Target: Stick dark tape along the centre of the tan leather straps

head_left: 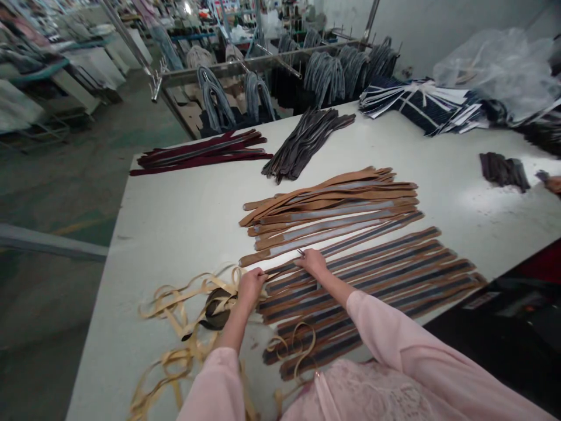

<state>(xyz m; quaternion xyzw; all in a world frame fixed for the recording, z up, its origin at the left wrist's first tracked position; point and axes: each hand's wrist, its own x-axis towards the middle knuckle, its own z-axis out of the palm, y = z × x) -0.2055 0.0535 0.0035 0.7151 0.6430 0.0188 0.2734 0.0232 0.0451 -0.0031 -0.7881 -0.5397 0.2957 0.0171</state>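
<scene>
My left hand pinches the left end of a fabric strip with brown edges and a dark middle. To its right, my right hand is closed around a small pointed metal tool; only two thin tips show, so I cannot tell its exact kind. That hand is over the same strip. Several similar brown-and-dark strips lie side by side below my hands. Just beyond them is a loose pile of brown strips with grey backing. Curled beige tape lies beside my left hand.
Dark red strips and a grey-brown bundle lie farther back on the white table. A tied navy-and-white bundle is at the back right. Behind the table stands a metal rack. Part of another person's hand shows at the right edge.
</scene>
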